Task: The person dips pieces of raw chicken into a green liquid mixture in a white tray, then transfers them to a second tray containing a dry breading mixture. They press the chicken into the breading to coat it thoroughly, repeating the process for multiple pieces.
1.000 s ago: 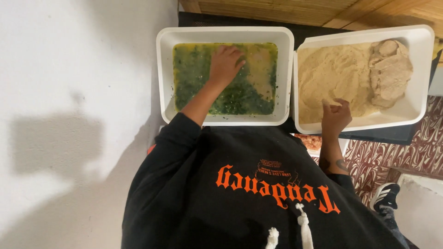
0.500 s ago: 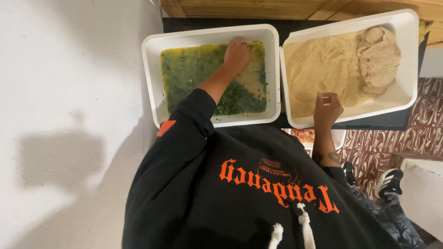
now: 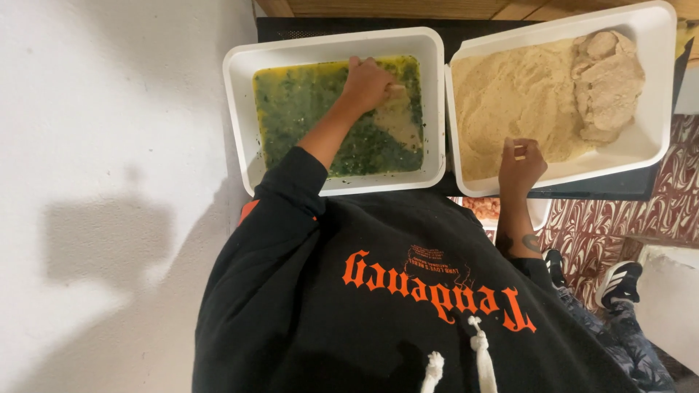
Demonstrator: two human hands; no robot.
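left hand [image 3: 368, 81] presses cutlet [image 3: 399, 120] into herbed egg wash [image 3: 306, 109].

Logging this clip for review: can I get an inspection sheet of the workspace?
Surface: dark counter under two trays.
Job's things: white tray of green herb-and-egg liquid holding a pale cutlet; white tray of breadcrumbs with coated cutlets.
Clutter: nothing seen.
Hands: left hand in the liquid, on the cutlet; right hand at the crumb tray's near edge, fingers curled.
Cables: nothing seen.
Surroundings: white wall, patterned floor, wooden strip beyond.
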